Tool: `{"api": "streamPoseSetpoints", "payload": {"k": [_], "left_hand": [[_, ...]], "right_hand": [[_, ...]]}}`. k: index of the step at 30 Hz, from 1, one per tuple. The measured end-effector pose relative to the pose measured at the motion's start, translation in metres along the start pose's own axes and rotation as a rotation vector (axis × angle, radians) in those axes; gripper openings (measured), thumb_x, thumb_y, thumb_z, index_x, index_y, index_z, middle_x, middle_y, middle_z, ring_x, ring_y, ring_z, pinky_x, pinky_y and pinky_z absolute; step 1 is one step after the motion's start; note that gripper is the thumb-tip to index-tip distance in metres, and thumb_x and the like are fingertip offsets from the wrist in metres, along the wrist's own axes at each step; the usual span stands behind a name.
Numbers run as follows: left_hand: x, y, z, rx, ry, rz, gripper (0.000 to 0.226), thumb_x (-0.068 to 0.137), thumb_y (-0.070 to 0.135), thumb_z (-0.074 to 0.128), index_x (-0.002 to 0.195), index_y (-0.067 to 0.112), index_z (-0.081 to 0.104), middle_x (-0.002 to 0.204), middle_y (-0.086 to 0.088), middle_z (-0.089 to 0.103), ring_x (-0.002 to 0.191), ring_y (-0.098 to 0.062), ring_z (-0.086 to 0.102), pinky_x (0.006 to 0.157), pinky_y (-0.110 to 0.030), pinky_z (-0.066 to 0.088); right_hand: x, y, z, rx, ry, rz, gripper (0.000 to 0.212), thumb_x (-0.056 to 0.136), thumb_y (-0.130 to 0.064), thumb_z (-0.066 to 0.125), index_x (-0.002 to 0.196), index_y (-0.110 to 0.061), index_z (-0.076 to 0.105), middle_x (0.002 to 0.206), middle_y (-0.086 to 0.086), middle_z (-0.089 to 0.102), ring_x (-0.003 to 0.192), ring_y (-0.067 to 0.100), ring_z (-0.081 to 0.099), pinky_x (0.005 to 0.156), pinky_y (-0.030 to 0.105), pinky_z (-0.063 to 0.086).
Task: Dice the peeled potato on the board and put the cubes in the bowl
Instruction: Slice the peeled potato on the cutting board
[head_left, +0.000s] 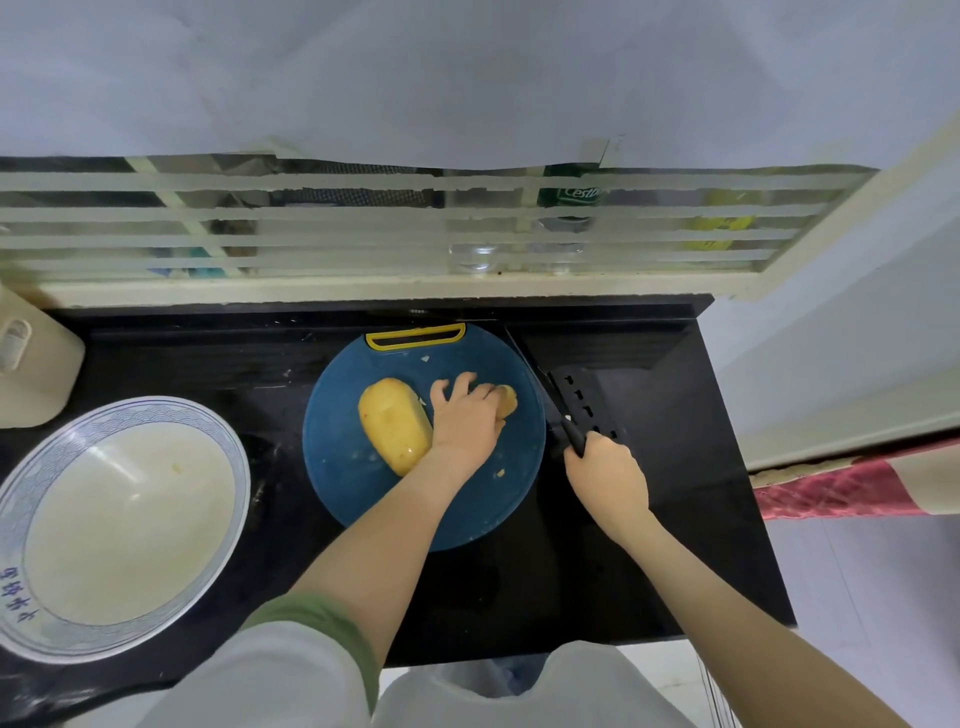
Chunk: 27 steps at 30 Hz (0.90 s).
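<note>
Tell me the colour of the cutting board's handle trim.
Yellow trim on a blue board; head view.

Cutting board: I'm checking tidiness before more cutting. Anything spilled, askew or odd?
Nothing stands out. The board lies flat on the counter, only small potato scraps on it. The left hand holds one potato piece; the right hand grips the knife beside the board.

Green bottle label (579, 193): "Cestb…"; bowl (21, 597): blue rim characters, illegible.

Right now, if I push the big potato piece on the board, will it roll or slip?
The big potato piece looks rounded on top, so it may rock or roll. Its peeled surface shines wet: probably slippery.
</note>
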<state>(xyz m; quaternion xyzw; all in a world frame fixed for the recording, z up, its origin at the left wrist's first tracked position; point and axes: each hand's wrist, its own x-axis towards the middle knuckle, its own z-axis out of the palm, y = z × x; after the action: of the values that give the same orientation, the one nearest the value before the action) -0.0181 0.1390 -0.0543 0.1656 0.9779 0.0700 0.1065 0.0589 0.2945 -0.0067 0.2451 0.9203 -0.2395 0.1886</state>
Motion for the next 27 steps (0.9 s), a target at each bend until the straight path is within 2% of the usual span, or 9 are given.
{"api": "streamPoseSetpoints", "payload": {"k": [3,7,11,13,15,18,20,24,27], "left_hand": [[-0.008,-0.007,-0.009,-0.085,0.071,-0.031,0.038,0.096,0.038,0.044,0.133,0.032,0.049,0.135,0.014,0.050,0.130,-0.016,0.032,0.096,-0.039,0.009],[-0.020,-0.024,-0.033,-0.329,0.294,-0.196,0.032,0.098,0.024,0.042,0.124,0.033,0.059,0.120,0.011,0.058,0.116,-0.016,0.042,0.090,-0.034,0.017],[-0.037,-0.057,-0.054,-0.447,0.451,-0.539,0.034,0.097,0.016,0.041,0.127,0.024,0.054,0.117,0.000,0.056,0.111,-0.021,0.045,0.092,-0.039,0.025],[-0.050,-0.078,-0.054,-0.461,0.356,-0.781,0.033,0.097,0.026,0.042,0.128,0.016,0.050,0.124,-0.007,0.053,0.117,-0.026,0.044,0.095,-0.043,0.027],[-0.064,-0.095,-0.047,-0.481,0.163,-0.864,0.041,0.096,0.043,0.041,0.122,0.013,0.051,0.124,-0.009,0.054,0.118,-0.029,0.046,0.095,-0.045,0.027],[-0.075,-0.111,-0.030,-0.634,-0.081,-0.765,0.047,0.093,0.059,0.036,0.114,0.020,0.051,0.112,0.000,0.059,0.109,-0.024,0.052,0.091,-0.038,0.027],[-0.076,-0.112,-0.024,-0.771,-0.178,-0.681,0.053,0.091,0.064,0.037,0.120,0.021,0.047,0.114,0.001,0.060,0.110,-0.023,0.054,0.101,-0.040,0.032],[-0.072,-0.104,-0.030,-0.735,-0.175,-0.610,0.066,0.092,0.065,0.037,0.142,0.023,0.032,0.133,-0.003,0.054,0.121,-0.028,0.050,0.107,-0.048,0.028],[-0.065,-0.098,-0.039,-0.685,-0.158,-0.590,0.069,0.090,0.065,0.040,0.145,0.024,0.027,0.131,-0.004,0.056,0.121,-0.028,0.050,0.108,-0.049,0.023]], "right_hand": [[-0.003,-0.007,0.003,0.134,-0.029,0.010,0.022,0.096,-0.023,0.049,0.081,-0.008,0.053,0.073,0.006,0.059,0.063,0.019,0.058,0.056,0.032,0.046],[-0.009,-0.030,0.011,0.296,-0.107,-0.030,0.027,0.094,-0.021,0.052,0.071,-0.008,0.050,0.067,0.004,0.053,0.058,0.014,0.049,0.053,0.029,0.039],[-0.024,-0.065,0.026,0.393,-0.208,-0.070,0.027,0.094,-0.020,0.051,0.069,-0.010,0.047,0.065,0.001,0.048,0.057,0.013,0.044,0.055,0.029,0.038],[-0.031,-0.078,0.034,0.461,-0.256,-0.054,0.028,0.094,-0.021,0.050,0.068,-0.012,0.045,0.063,0.000,0.044,0.056,0.014,0.041,0.054,0.030,0.036],[-0.037,-0.087,0.040,0.470,-0.287,-0.052,0.028,0.095,-0.024,0.049,0.069,-0.012,0.046,0.062,0.000,0.043,0.054,0.014,0.040,0.053,0.031,0.036],[-0.044,-0.094,0.047,0.482,-0.311,-0.034,0.027,0.094,-0.025,0.048,0.069,-0.014,0.043,0.061,0.000,0.042,0.053,0.015,0.038,0.052,0.032,0.035],[-0.047,-0.095,0.050,0.498,-0.321,-0.018,0.026,0.093,-0.024,0.048,0.070,-0.015,0.043,0.062,0.000,0.042,0.052,0.015,0.037,0.051,0.032,0.034],[-0.051,-0.095,0.053,0.494,-0.334,0.002,0.024,0.094,-0.022,0.048,0.072,-0.015,0.043,0.062,0.001,0.040,0.052,0.014,0.036,0.050,0.031,0.033],[-0.050,-0.094,0.053,0.497,-0.327,0.032,0.023,0.094,-0.021,0.047,0.072,-0.015,0.042,0.063,0.003,0.040,0.052,0.015,0.035,0.050,0.032,0.034]]}}
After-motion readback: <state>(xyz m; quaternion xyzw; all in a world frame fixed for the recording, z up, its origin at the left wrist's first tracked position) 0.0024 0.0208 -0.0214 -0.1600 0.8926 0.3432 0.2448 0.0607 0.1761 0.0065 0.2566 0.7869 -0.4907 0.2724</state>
